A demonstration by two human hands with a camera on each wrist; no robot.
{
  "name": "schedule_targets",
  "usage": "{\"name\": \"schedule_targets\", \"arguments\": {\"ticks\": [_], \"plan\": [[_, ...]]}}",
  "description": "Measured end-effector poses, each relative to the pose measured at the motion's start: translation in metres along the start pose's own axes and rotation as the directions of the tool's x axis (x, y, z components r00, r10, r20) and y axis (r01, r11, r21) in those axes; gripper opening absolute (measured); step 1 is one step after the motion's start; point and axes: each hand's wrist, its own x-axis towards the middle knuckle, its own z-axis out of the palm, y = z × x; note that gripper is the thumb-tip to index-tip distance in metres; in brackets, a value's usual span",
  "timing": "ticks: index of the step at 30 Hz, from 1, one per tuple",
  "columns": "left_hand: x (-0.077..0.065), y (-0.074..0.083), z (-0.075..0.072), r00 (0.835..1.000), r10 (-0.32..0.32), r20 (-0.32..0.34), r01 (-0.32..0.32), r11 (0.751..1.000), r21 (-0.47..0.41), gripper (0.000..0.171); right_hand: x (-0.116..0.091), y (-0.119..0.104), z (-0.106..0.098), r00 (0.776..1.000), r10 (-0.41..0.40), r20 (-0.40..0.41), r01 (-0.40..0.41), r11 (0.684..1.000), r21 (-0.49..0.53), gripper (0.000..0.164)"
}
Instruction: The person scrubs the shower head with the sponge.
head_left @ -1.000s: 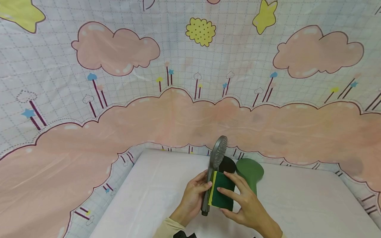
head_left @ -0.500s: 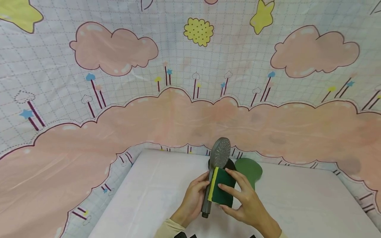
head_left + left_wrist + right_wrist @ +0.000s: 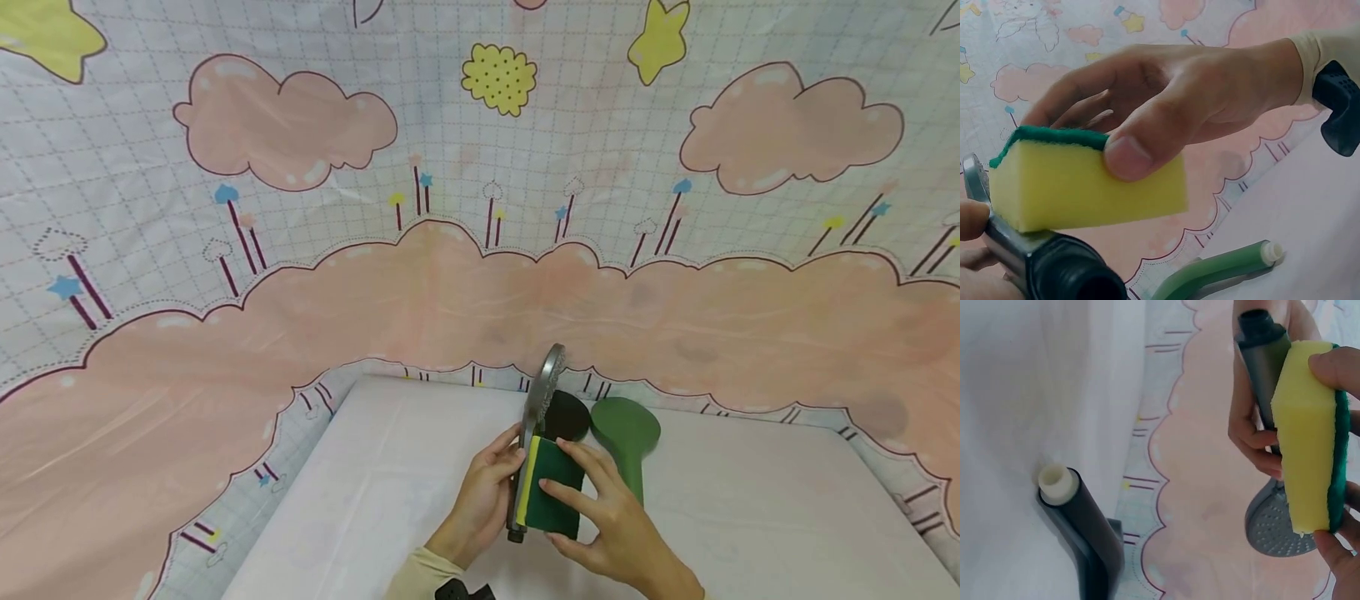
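Observation:
My left hand (image 3: 483, 496) grips a grey shower head (image 3: 542, 396) by its handle, held upright above the table, with its spray face seen nearly edge-on in the head view. My right hand (image 3: 618, 525) pinches a yellow sponge (image 3: 1097, 190) with a dark green scouring side (image 3: 557, 492). The sponge's yellow side lies along the shower head's handle. In the right wrist view, the spray face (image 3: 1275, 531) shows past the lower end of the sponge, and left-hand fingers (image 3: 1254, 447) wrap the handle. The handle's threaded end points toward the left wrist camera.
Behind the hands, a black shower head (image 3: 567, 417) and a green shower head (image 3: 626, 429) lie side by side on the white table (image 3: 750, 508). A patterned sheet with pink clouds (image 3: 292, 125) hangs at the back and sides.
The shower head first turns its spray face more toward the head camera, then back to nearly edge-on. The sponge goes slightly up, then down along the handle with my right hand.

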Motion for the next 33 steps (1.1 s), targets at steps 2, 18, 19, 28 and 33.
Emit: {"name": "schedule_targets", "arguments": {"ticks": [2,18,19,28,33], "plan": [[0.0,0.0,-0.002,1.0,0.004,-0.006,-0.004,1.0,-0.01,0.057,-0.001,-0.002,0.001,1.0,-0.017,-0.005,0.017,1.0,0.005,0.058],[0.001,0.0,-0.006,1.0,0.016,0.015,-0.016,1.0,-0.027,0.056,0.002,-0.001,0.0,0.997,-0.073,-0.01,0.073,0.997,0.012,0.052],[0.001,-0.001,-0.005,1.0,0.018,0.025,-0.018,1.0,-0.017,0.057,0.003,0.0,0.0,0.998,-0.07,-0.006,0.07,0.998,0.01,0.053],[-0.002,-0.002,-0.001,0.999,0.016,0.041,-0.017,0.999,0.035,0.056,0.008,0.008,-0.008,0.999,-0.002,0.032,0.004,0.998,-0.062,0.046],[-0.004,0.0,0.002,1.0,0.006,0.021,-0.007,0.999,0.042,0.055,0.011,0.012,-0.012,1.0,-0.015,-0.017,0.014,0.997,-0.071,0.047]]}}
